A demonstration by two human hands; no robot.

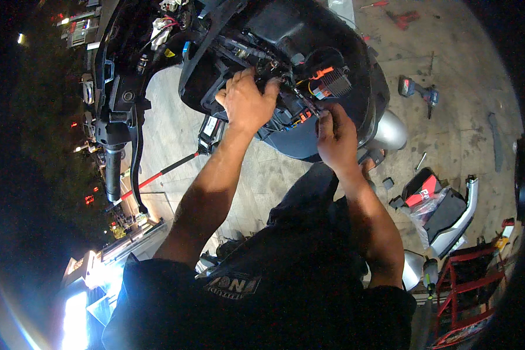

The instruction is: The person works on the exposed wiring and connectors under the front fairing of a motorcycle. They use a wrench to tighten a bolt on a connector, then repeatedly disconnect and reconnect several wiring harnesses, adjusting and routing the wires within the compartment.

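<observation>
An opened scooter body (291, 35) in black plastic lies before me, its wiring exposed. My left hand (248, 105) reaches into it, fingers bent down beside the wires and thumb close to a cluster of connectors (281, 74); its fingertips are hidden. Pinched in my right hand (337, 137) is the near end of a dark wiring harness (305, 98), which runs up toward the connectors by my left hand. A finned metal part (335, 83) with orange plugs (322, 73) sits just beyond my right hand. Another orange connector (303, 116) is between my hands.
The handlebar grip (114, 169) and brake lever (137, 157) stand at left. A red-and-black pole (169, 169) slants below them. On the tiled floor at right lie a cordless drill (419, 95), a silver-and-black panel (464, 213) and a red folding ladder (466, 291).
</observation>
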